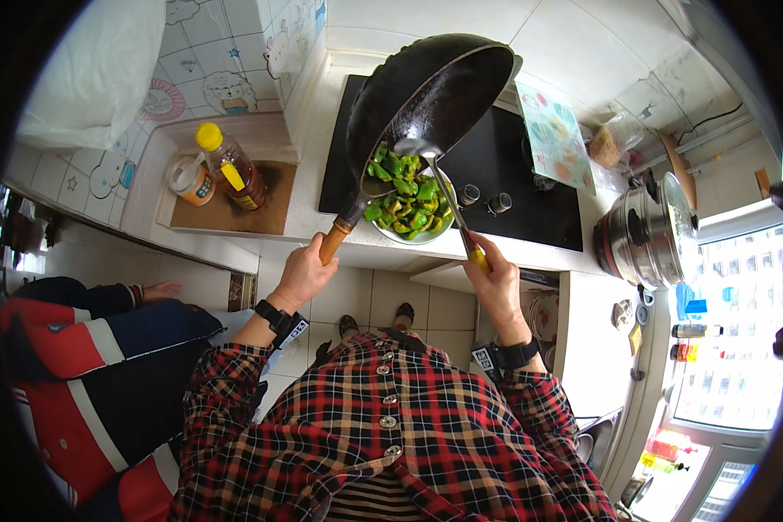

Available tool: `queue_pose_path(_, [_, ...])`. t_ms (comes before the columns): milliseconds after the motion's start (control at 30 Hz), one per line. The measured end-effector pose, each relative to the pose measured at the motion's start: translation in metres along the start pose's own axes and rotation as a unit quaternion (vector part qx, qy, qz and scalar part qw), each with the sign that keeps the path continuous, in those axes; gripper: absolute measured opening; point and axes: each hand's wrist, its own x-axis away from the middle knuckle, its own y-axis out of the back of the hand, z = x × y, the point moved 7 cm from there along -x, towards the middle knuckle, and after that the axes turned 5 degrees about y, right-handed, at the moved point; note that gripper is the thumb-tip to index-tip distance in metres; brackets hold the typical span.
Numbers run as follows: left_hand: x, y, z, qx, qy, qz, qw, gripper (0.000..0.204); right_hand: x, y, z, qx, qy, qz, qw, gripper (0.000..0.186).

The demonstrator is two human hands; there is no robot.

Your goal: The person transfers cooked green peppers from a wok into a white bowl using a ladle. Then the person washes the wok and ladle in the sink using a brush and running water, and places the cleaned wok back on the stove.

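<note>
- From where I stand, the left hand (306,271) is curled round the wooden handle (331,242) of the wok (391,91), fingers closed with no gap that I can see.
- The wok itself rises beyond those fingers, forward and to their right, tipped up on its side with its mouth toward the right.
- The right hand (496,277) is wrapped round the yellow-ended grip of a long metal turner (445,186); its head lies ahead of the fingers and to their left, at the wok's mouth.
- Between the two hands, a little ahead of the fingers, cut green peppers (419,217) sit heaped in a white plate (409,241), beneath the wok's lower edge.
- I'd judge the wok heavy, stiff and far-weighted, likely to twist in the wrist; the wood is the place to hold, since the dark metal may be hot.
- The turner looks light and rigid, best gripped at its end.
- The peppers look soft and slick with oil; the plate is probably breakable, better lifted by its rim.
</note>
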Motion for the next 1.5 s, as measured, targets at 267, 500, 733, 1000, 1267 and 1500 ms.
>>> queue_pose_path(267, [0.0, 0.003, -0.003, -0.025, -0.009, -0.004, 1.0, 0.03, 0.027, 0.014, -0.007, -0.028, -0.041, 0.025, 0.998, 0.045])
queue_pose_path(500, [-0.007, 0.007, -0.005, -0.018, -0.009, -0.009, 1.0, 0.03, 0.042, 0.018, -0.01, -0.032, -0.036, 0.008, 0.999, 0.043])
queue_pose_path(733, [-0.01, 0.012, -0.004, -0.016, -0.019, -0.016, 1.0, 0.031, 0.028, 0.018, 0.001, -0.053, -0.04, 0.005, 0.998, 0.042])
queue_pose_path(1000, [-0.012, 0.012, -0.012, 0.01, -0.016, 0.005, 1.0, 0.03, 0.002, -0.009, 0.014, -0.007, 0.012, -0.008, 1.0, 0.046])
queue_pose_path(1267, [-0.012, 0.018, -0.013, 0.001, -0.013, 0.003, 1.0, 0.03, 0.017, 0.014, 0.027, 0.002, 0.081, -0.031, 0.996, 0.047])
queue_pose_path(1500, [-0.013, 0.018, -0.012, 0.011, -0.022, -0.003, 1.0, 0.031, 0.023, 0.009, 0.028, 0.124, 0.118, -0.018, 0.985, 0.046])
